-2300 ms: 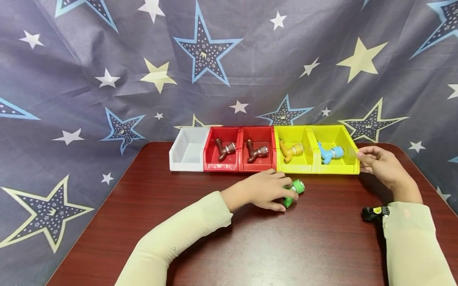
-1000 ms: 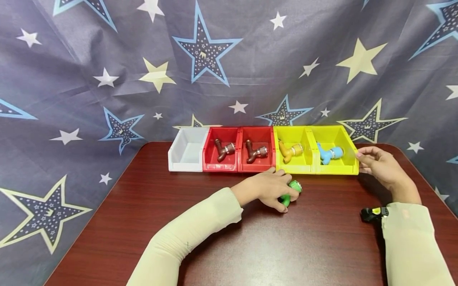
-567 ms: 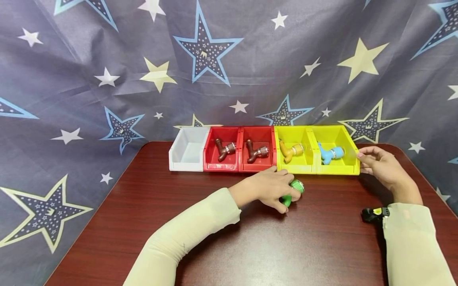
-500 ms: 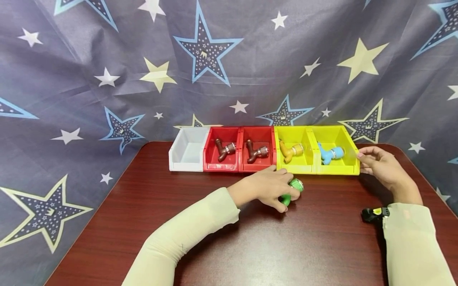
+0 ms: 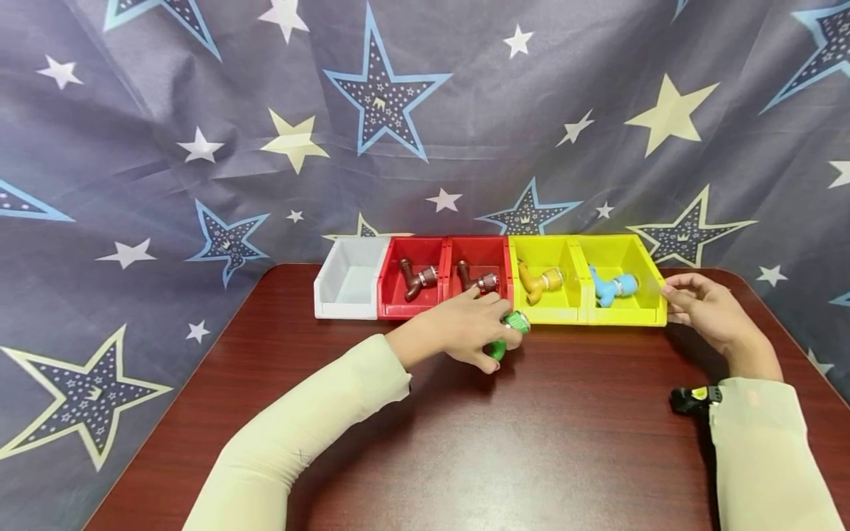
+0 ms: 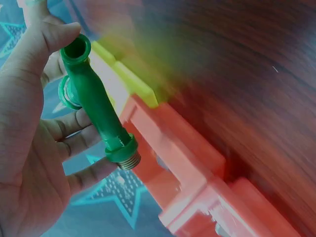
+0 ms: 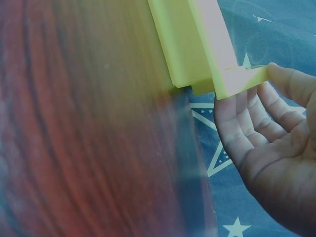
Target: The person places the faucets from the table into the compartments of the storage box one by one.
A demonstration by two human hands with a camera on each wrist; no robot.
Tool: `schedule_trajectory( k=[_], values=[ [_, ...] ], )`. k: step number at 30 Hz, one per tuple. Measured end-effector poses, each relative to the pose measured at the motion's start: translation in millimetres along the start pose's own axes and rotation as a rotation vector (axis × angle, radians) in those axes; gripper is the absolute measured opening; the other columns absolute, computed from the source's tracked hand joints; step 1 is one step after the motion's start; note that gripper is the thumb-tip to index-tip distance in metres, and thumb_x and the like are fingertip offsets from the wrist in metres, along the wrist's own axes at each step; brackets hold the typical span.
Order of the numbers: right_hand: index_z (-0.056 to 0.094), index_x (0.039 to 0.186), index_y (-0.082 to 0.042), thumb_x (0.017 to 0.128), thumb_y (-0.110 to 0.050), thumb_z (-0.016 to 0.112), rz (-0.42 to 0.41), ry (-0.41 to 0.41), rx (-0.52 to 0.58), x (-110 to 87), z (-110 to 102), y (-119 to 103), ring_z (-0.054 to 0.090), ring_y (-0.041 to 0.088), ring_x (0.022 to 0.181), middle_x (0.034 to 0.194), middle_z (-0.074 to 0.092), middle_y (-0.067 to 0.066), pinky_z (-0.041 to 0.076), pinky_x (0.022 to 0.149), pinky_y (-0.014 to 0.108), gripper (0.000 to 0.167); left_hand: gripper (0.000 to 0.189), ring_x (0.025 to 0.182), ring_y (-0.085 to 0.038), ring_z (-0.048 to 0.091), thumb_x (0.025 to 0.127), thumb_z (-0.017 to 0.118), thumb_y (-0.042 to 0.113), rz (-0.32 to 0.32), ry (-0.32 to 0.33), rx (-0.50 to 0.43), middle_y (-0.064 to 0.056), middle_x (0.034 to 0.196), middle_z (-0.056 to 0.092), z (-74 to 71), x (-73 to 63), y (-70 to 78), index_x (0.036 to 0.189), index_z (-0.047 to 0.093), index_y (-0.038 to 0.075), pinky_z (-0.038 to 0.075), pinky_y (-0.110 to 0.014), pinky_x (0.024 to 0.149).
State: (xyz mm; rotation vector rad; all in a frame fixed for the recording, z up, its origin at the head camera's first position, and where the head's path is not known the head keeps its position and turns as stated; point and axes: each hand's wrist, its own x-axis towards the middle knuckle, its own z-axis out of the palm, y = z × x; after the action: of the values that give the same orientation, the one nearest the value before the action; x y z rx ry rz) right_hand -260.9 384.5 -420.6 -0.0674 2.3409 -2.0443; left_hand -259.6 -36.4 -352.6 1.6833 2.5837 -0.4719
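My left hand [image 5: 468, 328] grips a green tap [image 5: 515, 322], raised in front of the red bins. In the left wrist view, the tap [image 6: 96, 101] shows its round spout mouth near the thumb and a brass thread at its other end. At the right end of the bin row, my right hand [image 5: 713, 313] holds the side edge of the outer yellow bin [image 5: 627, 313], thumb on the edge and fingers against the wall. That bin contains a blue tap [image 5: 614, 286]. A yellow-orange tap [image 5: 541, 280] lies in the other yellow bin [image 5: 546, 316].
Left of the yellow bins are two red bins [image 5: 409, 310], with a dark brown tap [image 5: 418, 279] in one and a second brown tap [image 5: 477, 279] in the other. A white bin [image 5: 345, 310] ends the row. Behind the table [image 5: 564, 442] hangs a star-patterned cloth [image 5: 465, 88].
My left hand has moved left and back with the green tap, from before the yellow bins to before the red ones. My right hand has stayed at the yellow bin.
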Motion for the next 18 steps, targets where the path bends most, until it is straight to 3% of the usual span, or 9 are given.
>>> schedule_trajectory(
  k=[18],
  values=[
    [0.047,0.120,0.005,0.104,-0.013,0.062,-0.017,0.000,0.051,-2.7,1,-1,0.067,0.010,0.081,0.098,0.062,-0.006,0.058,0.070,0.023,0.029,0.025,0.105,-0.022,0.048,0.089,0.069,0.049,-0.110,0.118,0.000,-0.001,0.110,0.052,7.3,-48.7,-53.1,0.109,0.061,0.036,0.040,-0.042,0.087]
  ],
)
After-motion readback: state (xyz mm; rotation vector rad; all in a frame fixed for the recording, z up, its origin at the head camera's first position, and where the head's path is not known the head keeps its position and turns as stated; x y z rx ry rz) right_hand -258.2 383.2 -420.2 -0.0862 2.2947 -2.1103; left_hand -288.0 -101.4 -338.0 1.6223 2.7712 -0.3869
